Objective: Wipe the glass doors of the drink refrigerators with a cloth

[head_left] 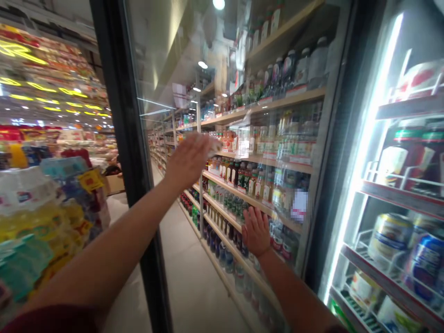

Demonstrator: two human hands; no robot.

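Observation:
A glass cooler door (166,51) with a black frame swings open in front of me. My left hand (189,159) reaches out to the upper middle of the pane, blurred by motion, with a whitish cloth (213,145) under its fingers. Most of that cloth is hidden by the hand, so whether it is fabric or paper is unclear. Lower and to the right, my right hand (256,231) lies flat at the glass, fingers stretched out, holding nothing. Shelves of bottles (243,178) show through or in the pane behind both hands.
To the right, the lit cooler interior has wire-fronted shelves (402,199) with cans (391,236) and bottles (395,157). On the left stand wrapped packs of yellow drink bottles (31,222). The door's black frame (133,152) runs upright beside my left forearm. Pale floor (187,282) lies below.

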